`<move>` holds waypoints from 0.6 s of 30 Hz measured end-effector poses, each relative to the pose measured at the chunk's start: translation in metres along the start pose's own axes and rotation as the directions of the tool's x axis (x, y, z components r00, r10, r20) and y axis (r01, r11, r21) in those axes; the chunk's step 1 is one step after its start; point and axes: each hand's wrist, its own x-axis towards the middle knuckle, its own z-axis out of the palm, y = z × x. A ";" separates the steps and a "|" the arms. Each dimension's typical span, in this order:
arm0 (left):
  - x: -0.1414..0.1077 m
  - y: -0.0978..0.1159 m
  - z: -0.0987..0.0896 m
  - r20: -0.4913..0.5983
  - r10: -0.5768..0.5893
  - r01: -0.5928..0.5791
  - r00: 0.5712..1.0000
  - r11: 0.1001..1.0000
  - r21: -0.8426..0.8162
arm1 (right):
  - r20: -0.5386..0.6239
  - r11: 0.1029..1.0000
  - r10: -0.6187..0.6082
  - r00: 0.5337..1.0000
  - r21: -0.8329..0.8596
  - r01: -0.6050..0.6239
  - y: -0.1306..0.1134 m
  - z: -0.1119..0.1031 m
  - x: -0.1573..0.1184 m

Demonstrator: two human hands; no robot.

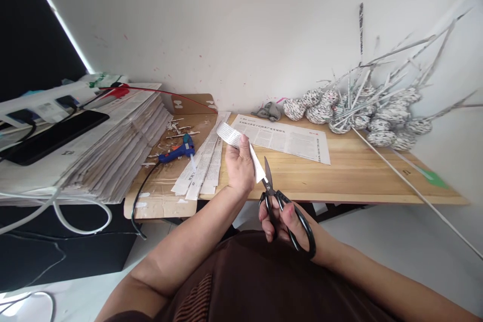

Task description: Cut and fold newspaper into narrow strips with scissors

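My left hand (241,167) grips a folded strip of printed newspaper (228,134), thumb on top, with one end sticking out toward my right hand. In my right hand (284,220) is a pair of black-handled scissors (270,190), its blades parted at the lower end of the strip. Several long newspaper strips (206,166) lie fanned on the table just left of my left hand. Behind my hands a larger newspaper sheet (290,141) lies flat.
A blue glue gun (177,152) rests on cardboard (162,206) among paper scraps. Stacked newspapers (124,146) stand at left, carrying a phone (56,136) and a power strip (49,104). Wrapped paper bundles with long sticks (381,115) crowd the right back. A grey cloth (268,110) sits by the wall.
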 end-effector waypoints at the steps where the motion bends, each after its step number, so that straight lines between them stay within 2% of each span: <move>1: -0.001 0.000 0.000 -0.005 0.030 -0.030 1.000 1.000 0.001 | -0.007 1.000 -0.001 1.000 0.011 0.001 0.001 0.001 0.000; 10: -0.004 0.001 -0.003 0.049 0.028 -0.024 0.998 0.997 -0.077 | -0.020 0.995 0.005 1.000 0.098 -0.003 0.018 0.002 -0.005; 15: -0.004 -0.001 -0.003 0.030 0.018 -0.017 0.999 0.999 -0.027 | -0.004 0.992 0.028 1.000 0.125 -0.027 0.024 0.001 -0.006; 18: -0.004 -0.001 -0.004 0.020 0.023 -0.022 1.000 0.999 -0.023 | 0.026 0.993 0.000 1.000 0.120 -0.003 0.024 0.001 -0.004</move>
